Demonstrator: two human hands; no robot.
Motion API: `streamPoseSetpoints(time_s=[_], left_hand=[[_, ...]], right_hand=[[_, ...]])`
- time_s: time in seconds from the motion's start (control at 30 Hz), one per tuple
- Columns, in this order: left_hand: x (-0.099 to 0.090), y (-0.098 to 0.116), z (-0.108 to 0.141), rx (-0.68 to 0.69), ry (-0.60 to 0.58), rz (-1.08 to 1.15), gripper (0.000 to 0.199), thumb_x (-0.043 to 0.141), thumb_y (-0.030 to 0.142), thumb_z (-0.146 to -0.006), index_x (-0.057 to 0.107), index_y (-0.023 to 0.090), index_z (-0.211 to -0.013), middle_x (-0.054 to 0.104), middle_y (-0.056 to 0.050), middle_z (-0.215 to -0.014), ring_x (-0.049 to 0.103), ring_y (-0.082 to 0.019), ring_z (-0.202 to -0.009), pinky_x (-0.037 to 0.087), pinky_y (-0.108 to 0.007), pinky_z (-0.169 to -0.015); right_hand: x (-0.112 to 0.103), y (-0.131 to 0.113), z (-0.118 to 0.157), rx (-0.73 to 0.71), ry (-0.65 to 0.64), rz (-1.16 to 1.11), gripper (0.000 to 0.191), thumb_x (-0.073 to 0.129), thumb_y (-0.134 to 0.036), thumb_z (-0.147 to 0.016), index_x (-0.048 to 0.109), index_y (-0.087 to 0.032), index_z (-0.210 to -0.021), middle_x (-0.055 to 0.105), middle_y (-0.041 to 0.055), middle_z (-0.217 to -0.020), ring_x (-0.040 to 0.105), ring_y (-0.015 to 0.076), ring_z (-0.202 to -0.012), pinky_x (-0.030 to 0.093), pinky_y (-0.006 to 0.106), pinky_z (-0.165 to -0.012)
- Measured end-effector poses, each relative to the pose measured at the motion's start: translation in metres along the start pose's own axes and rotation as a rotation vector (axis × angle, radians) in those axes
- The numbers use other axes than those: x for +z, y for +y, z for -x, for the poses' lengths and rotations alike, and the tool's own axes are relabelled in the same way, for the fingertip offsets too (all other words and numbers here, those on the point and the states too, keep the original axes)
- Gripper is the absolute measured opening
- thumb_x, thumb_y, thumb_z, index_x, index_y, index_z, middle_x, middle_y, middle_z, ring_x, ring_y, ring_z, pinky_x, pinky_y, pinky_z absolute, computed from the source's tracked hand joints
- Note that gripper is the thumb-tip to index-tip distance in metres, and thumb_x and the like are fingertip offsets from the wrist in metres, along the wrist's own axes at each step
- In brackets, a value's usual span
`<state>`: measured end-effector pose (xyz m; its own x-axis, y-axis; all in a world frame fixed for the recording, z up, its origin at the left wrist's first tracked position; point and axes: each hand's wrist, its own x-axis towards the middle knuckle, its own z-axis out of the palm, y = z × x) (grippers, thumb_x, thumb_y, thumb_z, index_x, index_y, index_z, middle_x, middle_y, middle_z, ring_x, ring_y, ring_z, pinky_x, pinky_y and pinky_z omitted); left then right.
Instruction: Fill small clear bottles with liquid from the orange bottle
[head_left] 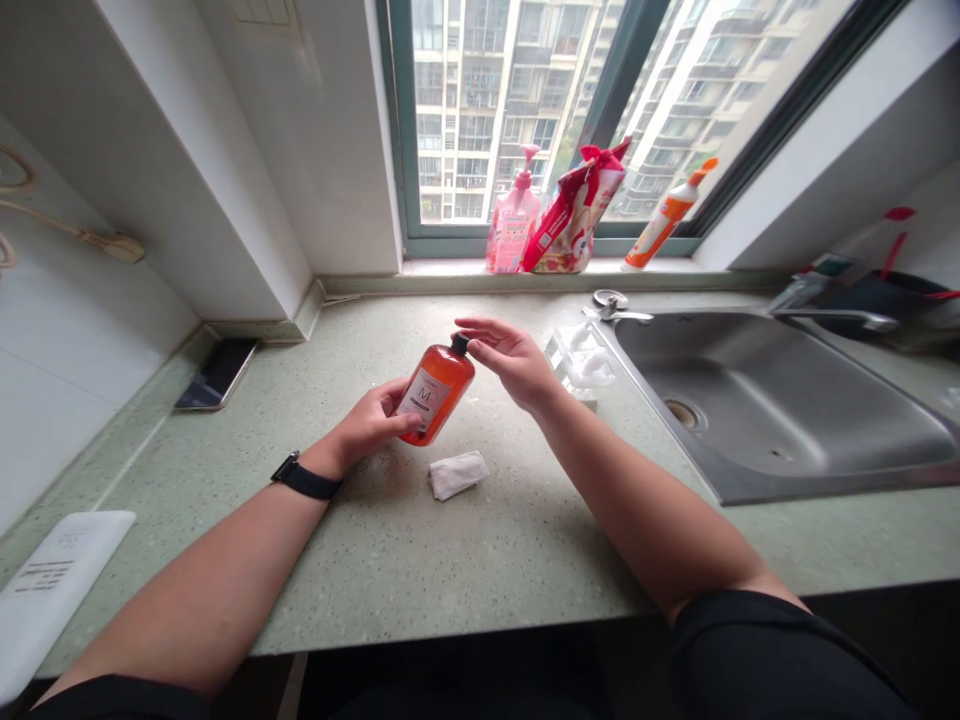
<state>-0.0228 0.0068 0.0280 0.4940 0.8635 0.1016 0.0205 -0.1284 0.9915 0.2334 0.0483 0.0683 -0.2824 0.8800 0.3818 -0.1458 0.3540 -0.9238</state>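
Observation:
My left hand is wrapped round the lower part of an orange see-through bottle, thumb across its pale label. The bottle is tilted, its top leaning right, above the counter. At its neck is a black cap, where my right hand has thumb and fingers closed about it. Part of the cap is hidden by these fingers. Just below the bottle, a folded white cloth or tissue lies on the speckled green counter.
A steel sink is set in at the right, beside a clear plastic pack. A pink pump bottle, a red bag and an orange-white bottle stand on the sill. Left are a phone and a white board.

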Motion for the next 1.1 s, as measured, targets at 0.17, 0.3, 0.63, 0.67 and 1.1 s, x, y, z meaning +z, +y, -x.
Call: streamPoseSetpoints(time_s=[0.17, 0.3, 0.63, 0.67, 1.1], left_hand=[[-0.005, 0.001, 0.002, 0.192, 0.220, -0.562, 0.067, 0.088, 0.048, -0.076, 0.070, 0.018, -0.133, 0.074, -0.011, -0.121, 0.070, -0.027, -0.102, 0.057, -0.041, -0.092], [-0.008, 0.001, 0.005, 0.302, 0.256, -0.771, 0.062, 0.085, 0.044, -0.080, 0.069, 0.019, -0.135, 0.073, -0.008, -0.112, 0.069, -0.026, -0.101, 0.056, -0.041, -0.096], [-0.002, 0.005, 0.003, 0.031, -0.013, -0.155, 0.066, 0.090, 0.057, -0.077, 0.074, 0.015, -0.126, 0.075, -0.012, -0.116, 0.070, -0.026, -0.100, 0.055, -0.037, -0.087], [-0.002, 0.005, 0.004, -0.026, -0.069, -0.060, 0.068, 0.090, 0.061, -0.076, 0.075, 0.015, -0.123, 0.076, -0.012, -0.113, 0.071, -0.025, -0.097, 0.055, -0.036, -0.086], [-0.003, 0.008, 0.004, 0.042, -0.024, -0.247, 0.073, 0.092, 0.052, -0.076, 0.071, 0.019, -0.137, 0.074, -0.014, -0.129, 0.070, -0.029, -0.111, 0.056, -0.042, -0.097]], right_hand=[[-0.014, -0.018, 0.001, -0.168, -0.082, 0.545, 0.022, 0.074, -0.035, -0.097, 0.082, -0.029, -0.116, 0.082, 0.0059, -0.117, 0.075, 0.0241, -0.112, 0.057, 0.046, -0.105], [-0.015, -0.031, 0.002, -0.209, -0.135, 0.700, 0.017, 0.076, -0.025, -0.094, 0.083, -0.027, -0.110, 0.084, 0.0044, -0.111, 0.077, 0.0231, -0.104, 0.059, 0.042, -0.098], [-0.026, -0.044, 0.002, -0.221, -0.247, 0.562, 0.020, 0.078, -0.032, -0.095, 0.085, -0.029, -0.113, 0.085, 0.0036, -0.116, 0.079, 0.0243, -0.111, 0.060, 0.044, -0.105], [-0.027, -0.046, 0.002, -0.217, -0.261, 0.522, 0.020, 0.079, -0.034, -0.095, 0.085, -0.028, -0.113, 0.085, 0.0040, -0.116, 0.079, 0.0242, -0.112, 0.060, 0.044, -0.107], [-0.026, -0.057, 0.004, -0.145, -0.189, 0.876, 0.031, 0.070, -0.050, -0.099, 0.081, -0.024, -0.087, 0.079, 0.0045, -0.085, 0.071, 0.0212, -0.082, 0.053, 0.038, -0.083]])
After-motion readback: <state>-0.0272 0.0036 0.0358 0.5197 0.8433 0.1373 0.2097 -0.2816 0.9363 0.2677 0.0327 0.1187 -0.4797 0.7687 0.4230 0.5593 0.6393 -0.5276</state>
